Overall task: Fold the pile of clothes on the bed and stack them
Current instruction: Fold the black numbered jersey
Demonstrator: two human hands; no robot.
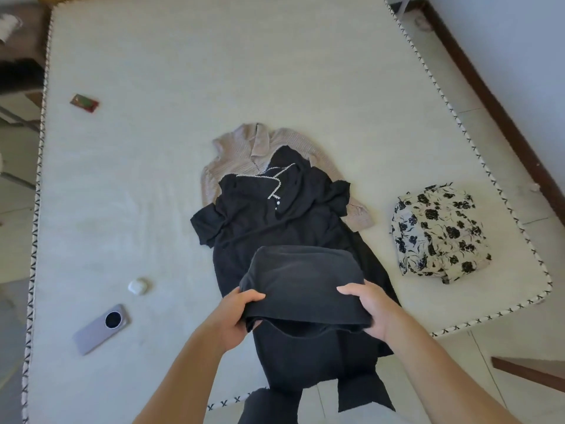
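At the near edge of the bed [183, 71], the person holds a black garment [302, 280] up over the mattress. The left hand [237, 316] grips its left side and the right hand [371, 310] its right side, the fingers [348, 289] of each clamped on the cloth with thumbs on top. The upper part is doubled over into a rounded fold, while the rest hangs down past the near edge, so this piece looks only partly folded.

Beneath it, in the middle of the bed, a black dress [275, 215] with pale trim at the neckline lies spread flat and unfolded. It overlaps a beige ribbed top [235, 151], which lies flat beneath it toward the far side. Both seem still to need folding.

Near the right edge, well apart from these, a floral garment [440, 234] sits as a compact bundle. It appears to be the one finished piece and the likely base of the stack. By that reading the task is early: one item done, one in hand, two left, and no stack of more than one piece yet.

Toward the left edge lie a phone [99, 328], a small white earbud case [139, 286] and, farther off, a red packet [84, 103], all clear of the clothes.
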